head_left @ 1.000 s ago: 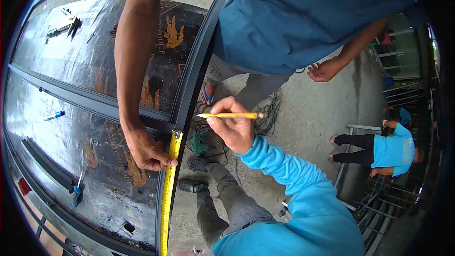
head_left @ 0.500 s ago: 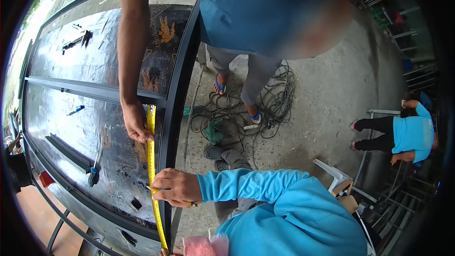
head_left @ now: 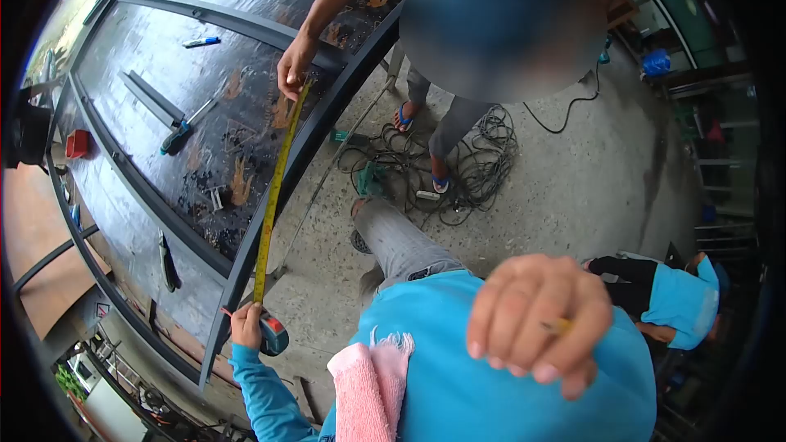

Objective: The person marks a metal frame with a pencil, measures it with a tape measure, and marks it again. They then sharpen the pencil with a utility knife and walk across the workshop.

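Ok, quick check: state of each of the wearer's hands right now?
Left hand: closed, holding the tape measure.
Right hand: fingers curled, holding what looks like a pencil.

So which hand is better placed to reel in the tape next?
Likely the left hand: it holds the tape measure, while the right hand is away from it, with a yellow item between its fingers.

A red-and-black tape-measure case (head_left: pixel 273 336) sits tilted at seven o'clock, its long yellow printed blade (head_left: pixel 276 182) drawn out, slightly bowed, toward half past twelve. The blade runs close along the outer bar of a dark grey metal frame (head_left: pixel 326 109) lying flat on the desk (head_left: pixel 176 165). A small yellow piece (head_left: pixel 562 325), mostly hidden, shows at four o'clock.
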Motion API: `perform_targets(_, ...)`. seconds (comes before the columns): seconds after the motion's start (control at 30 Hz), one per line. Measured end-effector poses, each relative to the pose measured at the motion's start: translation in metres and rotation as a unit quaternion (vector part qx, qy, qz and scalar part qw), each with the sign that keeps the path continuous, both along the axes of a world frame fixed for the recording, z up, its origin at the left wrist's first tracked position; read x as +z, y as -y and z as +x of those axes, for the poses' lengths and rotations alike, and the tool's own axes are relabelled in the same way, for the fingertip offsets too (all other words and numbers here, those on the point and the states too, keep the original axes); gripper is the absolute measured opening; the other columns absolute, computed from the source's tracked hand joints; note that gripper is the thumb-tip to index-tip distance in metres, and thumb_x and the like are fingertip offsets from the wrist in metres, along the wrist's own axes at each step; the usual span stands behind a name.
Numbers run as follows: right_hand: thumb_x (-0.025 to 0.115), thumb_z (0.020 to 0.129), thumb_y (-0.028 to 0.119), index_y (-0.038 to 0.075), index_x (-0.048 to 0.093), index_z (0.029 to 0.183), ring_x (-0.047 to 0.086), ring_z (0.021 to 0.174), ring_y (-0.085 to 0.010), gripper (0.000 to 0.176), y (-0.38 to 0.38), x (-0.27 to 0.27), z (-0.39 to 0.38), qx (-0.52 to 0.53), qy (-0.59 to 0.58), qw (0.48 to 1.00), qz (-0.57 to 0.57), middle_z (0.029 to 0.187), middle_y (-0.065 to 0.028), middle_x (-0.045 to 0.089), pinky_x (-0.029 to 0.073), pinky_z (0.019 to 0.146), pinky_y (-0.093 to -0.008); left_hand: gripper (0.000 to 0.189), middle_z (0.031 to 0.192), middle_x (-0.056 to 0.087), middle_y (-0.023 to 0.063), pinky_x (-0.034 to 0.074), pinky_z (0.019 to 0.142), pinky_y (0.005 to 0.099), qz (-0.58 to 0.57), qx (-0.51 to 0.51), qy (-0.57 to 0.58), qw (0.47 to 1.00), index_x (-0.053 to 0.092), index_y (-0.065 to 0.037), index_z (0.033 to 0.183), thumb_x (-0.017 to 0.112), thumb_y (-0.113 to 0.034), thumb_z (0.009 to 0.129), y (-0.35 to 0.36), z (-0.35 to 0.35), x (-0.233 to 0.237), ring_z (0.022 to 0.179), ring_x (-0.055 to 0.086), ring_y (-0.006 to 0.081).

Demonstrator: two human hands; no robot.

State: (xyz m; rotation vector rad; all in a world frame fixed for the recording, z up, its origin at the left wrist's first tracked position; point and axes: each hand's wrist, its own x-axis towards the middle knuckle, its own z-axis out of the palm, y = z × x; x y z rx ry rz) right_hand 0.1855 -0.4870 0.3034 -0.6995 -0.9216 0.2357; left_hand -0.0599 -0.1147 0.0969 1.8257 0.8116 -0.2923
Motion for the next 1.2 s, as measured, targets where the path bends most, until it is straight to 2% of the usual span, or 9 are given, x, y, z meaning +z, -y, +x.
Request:
perform_targets(0.1,0.066,0.081,0.004,0.001,0.051,0.068,0.058,0.053,-0.0232,0.02,0.006,0.06,-0.031,0.077,-0.015,0.99,0.114,0.065,-0.0147,0.061,0.058,0.06,-0.0462,0.033,0.067,0.051,-0.0038,0.032,0.055,0.0257,-0.022,0.015,0.032,0.999,0.06,0.003,0.078,0.054,-0.025,0.095,0.023,-0.002,-0.003,0.062,0.041,0.0055)
perform_targets(0.23,0.06,0.082,-0.005,0.01,0.048,0.055,0.051,0.049,-0.0153,0.033,-0.003,0.097,-0.054,0.129,-0.054,0.988,0.066,0.053,-0.0048,0.048,0.06,0.083,-0.043,0.031,0.066,0.052,-0.0029,0.033,0.054,0.026,-0.072,0.029,0.046,0.996,0.061,0.003,0.078,0.055,-0.024,0.093,0.043,-0.012,-0.003,0.061,0.043,0.0059)
perform_targets(0.53,0.059,0.085,-0.002,0.007,0.05,0.061,0.051,0.05,-0.0168,0.027,0.006,0.107,-0.058,0.129,-0.081,0.987,0.053,0.056,-0.0071,0.051,0.06,0.07,-0.0403,0.036,0.066,0.056,-0.0002,0.038,0.055,0.0278,-0.079,-0.007,0.034,0.996,0.062,0.006,0.078,0.055,-0.026,0.092,0.059,-0.001,-0.021,0.061,0.049,0.0085)
perform_targets(0.6,0.062,0.085,0.006,0.004,0.054,0.074,0.055,0.055,-0.0202,0.014,-0.006,0.078,-0.031,0.084,0.006,0.985,0.149,0.063,-0.0112,0.057,0.056,0.062,-0.042,0.037,0.065,0.056,0.0014,0.039,0.056,0.0293,-0.063,-0.019,0.03,0.997,0.062,0.007,0.078,0.056,-0.027,0.092,0.064,0.011,-0.022,0.06,0.05,0.0101)
perform_targets(0.7,0.058,0.09,0.02,0.01,0.055,0.088,0.045,0.062,-0.0134,0.01,-0.026,0.017,0.013,-0.094,-0.101,0.988,-0.066,0.07,-0.0039,0.048,0.046,0.07,-0.0331,0.037,0.06,0.056,0.0075,0.041,0.056,0.0329,-0.024,-0.063,-0.003,0.998,0.063,0.006,0.079,0.057,-0.028,0.09,0.07,0.037,-0.013,0.057,0.051,0.0143)
perform_targets(0.77,0.065,0.084,0.013,0.004,0.059,0.099,0.059,0.072,-0.0219,0.019,-0.043,-0.04,0.053,-0.161,0.047,0.909,-0.382,0.085,-0.0086,0.061,0.048,0.08,-0.0382,0.036,0.058,0.054,0.0128,0.041,0.055,0.0354,0.018,-0.112,-0.032,0.993,0.063,0.005,0.079,0.057,-0.029,0.089,0.078,0.067,0.003,0.055,0.052,0.0178)
perform_targets(0.83,0.07,0.08,0.019,0.005,0.06,0.1,0.061,0.085,-0.0292,0.026,-0.073,-0.11,0.084,-0.164,0.345,0.832,-0.402,0.092,-0.0145,0.063,0.047,0.088,-0.04,0.037,0.059,0.055,0.0186,0.044,0.055,0.0395,0.051,-0.151,-0.016,0.987,0.065,0.002,0.081,0.057,-0.033,0.088,0.092,0.11,0.024,0.054,0.057,0.0284)
perform_targets(0.97,0.073,0.074,0.017,0.007,0.062,0.092,0.061,0.074,-0.0283,0.023,-0.086,-0.183,0.143,-0.034,0.466,0.754,-0.462,0.081,-0.0095,0.062,0.048,0.073,-0.0389,0.04,0.059,0.059,0.0175,0.047,0.055,0.0412,0.092,-0.162,0.004,0.982,0.069,-0.001,0.08,0.059,-0.039,0.087,0.107,0.179,0.043,0.058,0.062,0.034)
perform_targets(1.2,0.07,0.072,0.008,0.009,0.062,0.08,0.059,0.066,-0.023,0.011,-0.107,-0.195,0.322,-0.021,0.514,0.757,-0.403,0.071,-0.0043,0.059,0.044,0.062,-0.0351,0.045,0.056,0.057,0.016,0.046,0.052,0.0417,0.162,-0.138,0.014,0.977,0.067,-0.002,0.075,0.064,-0.046,0.084,0.082,0.328,0.039,0.055,0.061,0.0338)
